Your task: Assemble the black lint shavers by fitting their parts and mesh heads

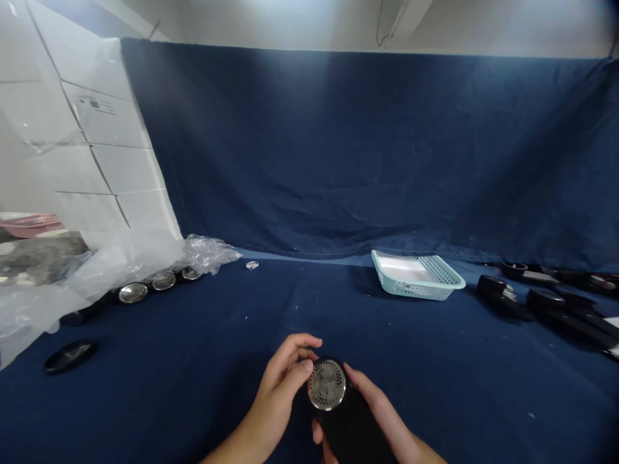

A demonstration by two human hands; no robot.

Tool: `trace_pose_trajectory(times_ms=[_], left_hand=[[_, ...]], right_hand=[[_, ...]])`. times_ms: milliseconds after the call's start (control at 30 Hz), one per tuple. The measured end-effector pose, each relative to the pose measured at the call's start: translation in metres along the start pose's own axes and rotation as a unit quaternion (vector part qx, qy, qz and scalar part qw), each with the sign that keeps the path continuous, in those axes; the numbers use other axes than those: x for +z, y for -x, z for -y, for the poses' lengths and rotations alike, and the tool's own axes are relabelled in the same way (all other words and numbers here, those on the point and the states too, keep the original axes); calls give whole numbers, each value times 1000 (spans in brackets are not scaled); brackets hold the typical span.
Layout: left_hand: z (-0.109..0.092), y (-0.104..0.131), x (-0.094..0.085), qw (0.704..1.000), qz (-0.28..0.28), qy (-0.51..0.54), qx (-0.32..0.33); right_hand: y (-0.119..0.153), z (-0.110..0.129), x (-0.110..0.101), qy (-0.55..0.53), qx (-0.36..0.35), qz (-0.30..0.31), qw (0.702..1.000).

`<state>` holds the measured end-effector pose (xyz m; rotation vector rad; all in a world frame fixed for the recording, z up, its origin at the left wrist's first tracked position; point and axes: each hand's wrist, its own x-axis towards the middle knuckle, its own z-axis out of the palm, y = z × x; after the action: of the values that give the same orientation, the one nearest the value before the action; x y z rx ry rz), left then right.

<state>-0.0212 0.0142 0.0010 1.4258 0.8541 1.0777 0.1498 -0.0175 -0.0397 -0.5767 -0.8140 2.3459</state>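
A black fabric shaver (360,422) with a round, perforated metal head (327,385) is tilted up toward me at the bottom middle. My right hand (382,406) is wrapped round its body, thumb along the right side and fingertips showing at the left edge. My left hand (283,377) is beside the head on the left. Its thumb tip appears to touch the rim, while the index finger is bent above the head and apart from it. The lower end of the shaver is cut off by the frame.
Several black shavers with metal heads (133,292) lie left under clear plastic (207,253). Nearer is a black oval part (70,356). A light blue basket (418,290) stands right of centre. Black devices (570,319) lie far right. White boxes (106,167) are stacked left.
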Motion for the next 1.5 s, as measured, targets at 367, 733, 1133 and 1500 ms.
trace_pose_trajectory(times_ms=[367, 733, 1133, 1500], left_hand=[[4, 3, 4, 980, 149, 118, -62], [-7, 1, 4, 975, 145, 130, -109], [-8, -2, 3, 970, 127, 161, -127], [-11, -4, 4, 972, 116, 155, -129]], right_hand=[[4, 4, 12, -58, 23, -82, 995], [-3, 3, 10, -49, 12, -53, 997], [-11, -7, -7, -23, 1, -6, 1000], [-8, -8, -4, -27, 15, -27, 999]])
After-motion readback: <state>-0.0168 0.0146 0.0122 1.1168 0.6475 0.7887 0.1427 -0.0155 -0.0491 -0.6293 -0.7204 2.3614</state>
